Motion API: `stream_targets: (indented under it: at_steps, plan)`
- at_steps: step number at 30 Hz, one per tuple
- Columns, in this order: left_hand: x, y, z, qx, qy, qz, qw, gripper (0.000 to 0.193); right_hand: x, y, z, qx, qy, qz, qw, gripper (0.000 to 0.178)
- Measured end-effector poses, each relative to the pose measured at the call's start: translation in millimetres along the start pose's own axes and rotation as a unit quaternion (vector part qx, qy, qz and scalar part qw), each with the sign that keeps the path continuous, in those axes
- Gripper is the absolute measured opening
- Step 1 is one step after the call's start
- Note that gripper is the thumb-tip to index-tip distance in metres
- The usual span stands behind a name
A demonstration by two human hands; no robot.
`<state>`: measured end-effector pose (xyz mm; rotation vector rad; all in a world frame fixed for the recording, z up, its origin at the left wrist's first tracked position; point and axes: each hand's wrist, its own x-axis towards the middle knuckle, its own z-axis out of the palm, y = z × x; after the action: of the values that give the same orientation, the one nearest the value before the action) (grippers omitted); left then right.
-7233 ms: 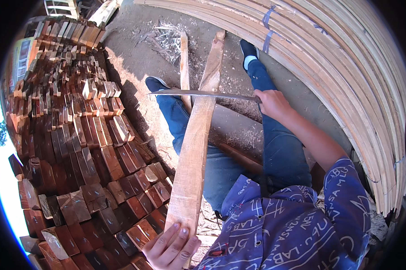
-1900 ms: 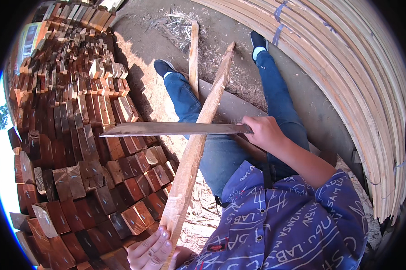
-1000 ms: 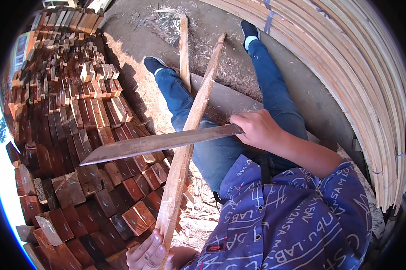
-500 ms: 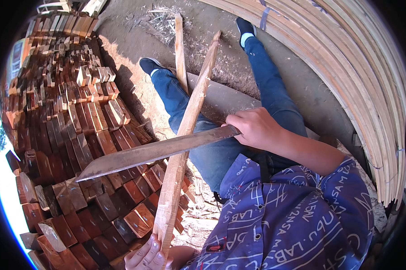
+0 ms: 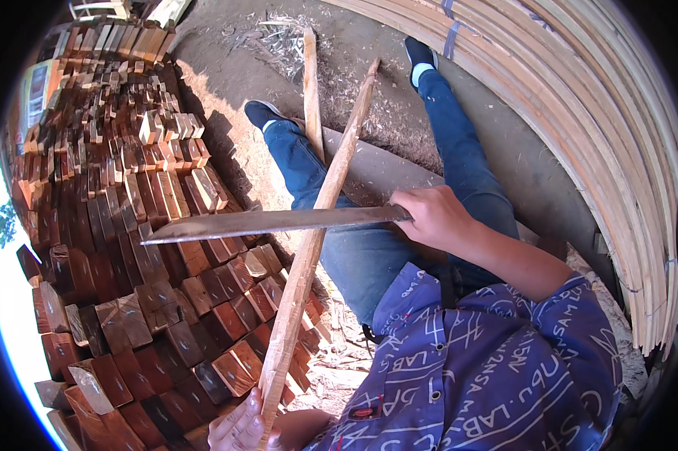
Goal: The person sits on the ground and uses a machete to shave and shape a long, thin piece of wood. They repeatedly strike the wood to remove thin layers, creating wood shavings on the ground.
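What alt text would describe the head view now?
The right hand holds a long blade across a narrow wooden stick, which the left hand grips near its lower end. Brown wood blocks are stacked at left; long pale strips lie at right.

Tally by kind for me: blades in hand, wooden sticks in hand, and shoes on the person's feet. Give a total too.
Blades: 1, the long blade in the right hand
Wooden sticks: 1, the pale stick in the left hand
Shoes: 2, the left shoe and the right shoe
Total: 4
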<state>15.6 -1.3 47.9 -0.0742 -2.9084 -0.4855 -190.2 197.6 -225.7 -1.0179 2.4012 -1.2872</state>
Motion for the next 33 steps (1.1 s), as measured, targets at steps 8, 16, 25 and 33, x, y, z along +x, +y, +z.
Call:
stream_targets:
  at_steps: [8, 16, 25, 33]
  plan:
    - [2, 19, 6, -0.027, 0.057, -0.086, 0.994, 0.038, 9, 82, 27, -0.056, 0.027, 0.213, 0.975, 0.023]
    - [-34, -4, 14, -0.051, 0.358, -0.277, 0.891, 0.049, -7, 13, 35, 0.088, 0.038, 0.153, 0.984, 0.033]
    - [-30, 8, 11, -0.117, 0.306, -0.370, 0.869, 0.044, 19, -59, 19, 0.210, 0.048, 0.019, 0.976, 0.021]
    - [-28, 9, 3, -0.156, 0.285, -0.386, 0.864, 0.042, 9, -84, 7, 0.234, -0.022, -0.041, 0.971, 0.033]
